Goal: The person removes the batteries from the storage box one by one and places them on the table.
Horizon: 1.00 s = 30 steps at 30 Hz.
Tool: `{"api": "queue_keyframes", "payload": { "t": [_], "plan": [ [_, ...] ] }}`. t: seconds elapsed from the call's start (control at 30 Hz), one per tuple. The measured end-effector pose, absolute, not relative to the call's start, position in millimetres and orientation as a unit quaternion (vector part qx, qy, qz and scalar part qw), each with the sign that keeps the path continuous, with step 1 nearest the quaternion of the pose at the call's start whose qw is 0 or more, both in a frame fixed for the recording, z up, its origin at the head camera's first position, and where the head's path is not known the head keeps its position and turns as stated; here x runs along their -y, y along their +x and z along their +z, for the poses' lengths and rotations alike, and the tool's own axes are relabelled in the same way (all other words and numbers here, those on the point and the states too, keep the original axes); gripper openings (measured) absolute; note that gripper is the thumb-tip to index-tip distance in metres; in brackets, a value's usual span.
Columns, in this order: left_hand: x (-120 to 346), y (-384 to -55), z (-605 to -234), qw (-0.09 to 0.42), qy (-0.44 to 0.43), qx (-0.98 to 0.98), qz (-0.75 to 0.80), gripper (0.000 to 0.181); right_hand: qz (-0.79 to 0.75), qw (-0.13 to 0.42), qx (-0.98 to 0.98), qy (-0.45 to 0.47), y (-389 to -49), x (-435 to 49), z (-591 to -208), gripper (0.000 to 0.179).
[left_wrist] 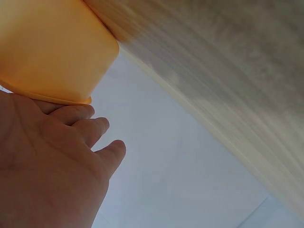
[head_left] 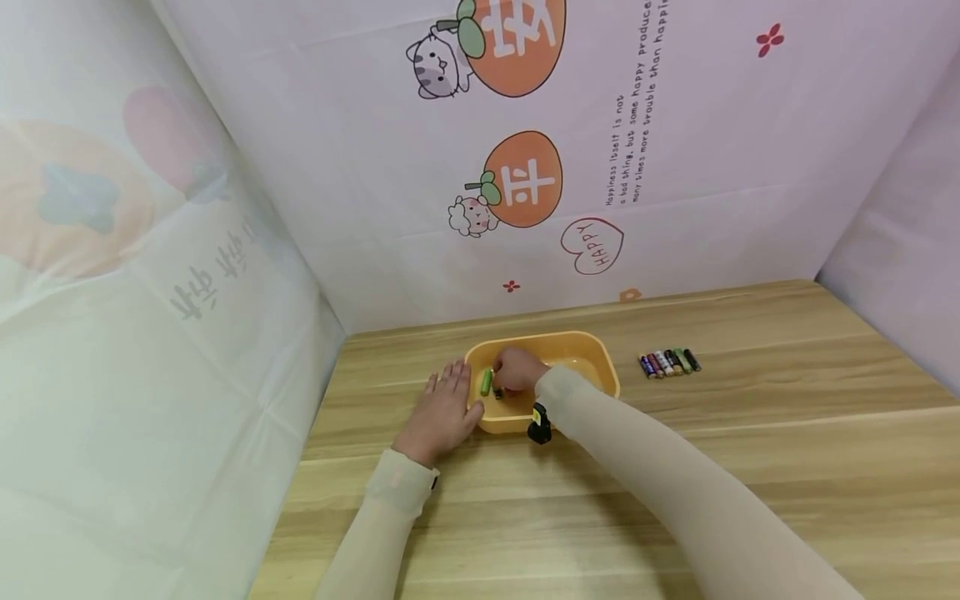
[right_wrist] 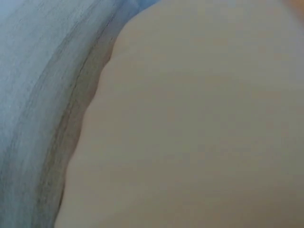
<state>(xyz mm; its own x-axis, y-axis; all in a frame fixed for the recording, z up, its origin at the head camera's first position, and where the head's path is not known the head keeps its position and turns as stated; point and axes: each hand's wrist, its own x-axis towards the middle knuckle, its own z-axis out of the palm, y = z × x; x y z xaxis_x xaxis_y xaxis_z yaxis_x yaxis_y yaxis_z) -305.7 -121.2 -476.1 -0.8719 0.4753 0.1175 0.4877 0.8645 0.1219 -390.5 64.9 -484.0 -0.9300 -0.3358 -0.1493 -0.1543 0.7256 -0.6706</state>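
A yellow plastic basin (head_left: 555, 340) stands on the wooden table. My left hand (head_left: 444, 412) rests against its left rim with the fingers extended; the left wrist view has the same hand (left_wrist: 52, 156) along the basin's outer wall (left_wrist: 57, 52). Inside the basin, my right hand (head_left: 517, 369) reaches down with curled fingers and pinches a dark battery (head_left: 498, 393), mostly covered by the hand. Just left of it lies a green battery (head_left: 486, 382) on the basin floor. A pale sleeve (right_wrist: 180, 118) fills most of the right wrist view, hiding that hand.
Right of the basin, several batteries (head_left: 669, 362) of mixed colours lie side by side in a row on the table (head_left: 780, 433). A printed white cloth (head_left: 420, 258) hangs behind the table's back edge. Another pale cloth (head_left: 150, 400) hangs along the left side.
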Motion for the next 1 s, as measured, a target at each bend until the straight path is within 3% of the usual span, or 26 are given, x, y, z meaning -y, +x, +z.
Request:
{"api": "queue_keyframes", "payload": {
  "t": [0.2,0.37,0.47,0.53,0.7,1.0],
  "plan": [
    [122,-305,-476,0.041,-0.255,0.963,-0.078,0.065,-0.293,0.109,-0.941,-0.128,-388,-67,-482,0.003],
    [122,-306,-476,0.040,-0.254,0.963,-0.075,0.066,-0.254,0.097,-0.954,-0.130,-386,-70,-475,0.017],
    [121,-305,-476,0.039,-0.252,0.964,-0.076,0.066,-0.256,0.096,-0.952,-0.135,-384,-74,-472,0.013],
    [121,-305,-476,0.037,-0.252,0.964,-0.076,0.066,-0.271,0.099,-0.948,-0.135,-384,-76,-472,0.008],
    [121,-305,-477,0.038,-0.252,0.964,-0.076,0.066,-0.311,0.099,-0.936,-0.136,-387,-83,-476,0.023],
    [120,-306,-477,0.035,-0.250,0.965,-0.076,0.066,-0.420,0.122,-0.893,-0.106,-385,-87,-474,0.031]
  ]
}}
